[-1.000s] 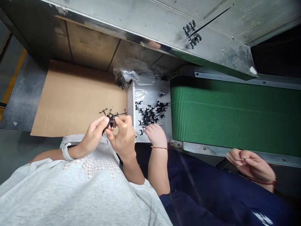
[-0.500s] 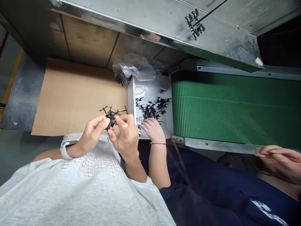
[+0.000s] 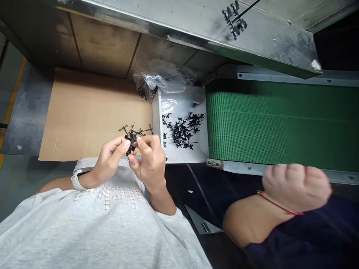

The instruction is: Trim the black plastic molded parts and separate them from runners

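Close in front of my chest, my left hand (image 3: 112, 160), with a pale watch band on the wrist, pinches a small black plastic part (image 3: 130, 145). My right hand (image 3: 151, 160) grips the same part from the other side with thumb and bent fingers. Just beyond my fingers, thin black branched plastic sprues (image 3: 133, 130) lie on a cardboard sheet (image 3: 84, 116). The fingers partly cover the held part, so its full shape is hidden. To the right, a white box (image 3: 199, 155) holds many black branched plastic pieces (image 3: 182, 130).
A green conveyor belt (image 3: 280, 123) runs off to the right. Clear plastic bags (image 3: 165, 80) lie at the box's back end. A metal ledge (image 3: 179, 28) crosses above, carrying a black branched piece (image 3: 235, 20). A co-worker's closed hand (image 3: 298, 186) is at the belt's near edge.
The co-worker's hand with the red bracelet has left the white box and moved right to the belt's near edge. My hands keep nearly the same place and hold.
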Action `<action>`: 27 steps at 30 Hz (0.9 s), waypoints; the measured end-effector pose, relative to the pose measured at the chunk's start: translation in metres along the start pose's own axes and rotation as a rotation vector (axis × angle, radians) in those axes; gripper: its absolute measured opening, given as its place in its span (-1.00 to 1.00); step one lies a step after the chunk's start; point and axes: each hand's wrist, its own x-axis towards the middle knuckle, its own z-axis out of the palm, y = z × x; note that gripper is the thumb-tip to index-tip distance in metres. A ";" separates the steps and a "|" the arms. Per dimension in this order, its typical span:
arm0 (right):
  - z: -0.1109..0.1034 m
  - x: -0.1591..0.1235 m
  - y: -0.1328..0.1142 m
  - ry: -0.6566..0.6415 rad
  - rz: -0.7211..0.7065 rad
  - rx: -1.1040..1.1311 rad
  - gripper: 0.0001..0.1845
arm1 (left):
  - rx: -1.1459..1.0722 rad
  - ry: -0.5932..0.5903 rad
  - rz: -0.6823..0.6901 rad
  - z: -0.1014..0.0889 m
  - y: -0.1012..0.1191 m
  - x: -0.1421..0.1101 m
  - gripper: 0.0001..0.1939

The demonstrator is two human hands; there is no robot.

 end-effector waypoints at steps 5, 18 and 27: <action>-0.002 0.002 -0.003 0.009 -0.006 -0.046 -0.69 | 0.007 -0.010 0.009 0.000 0.000 -0.002 -0.63; -0.001 -0.002 -0.001 0.024 0.054 0.181 -0.73 | -0.088 0.026 -0.020 0.005 0.002 0.000 -0.63; -0.009 -0.002 -0.006 -0.029 0.183 0.581 -0.81 | -0.145 -0.012 0.008 0.010 0.006 0.001 -0.63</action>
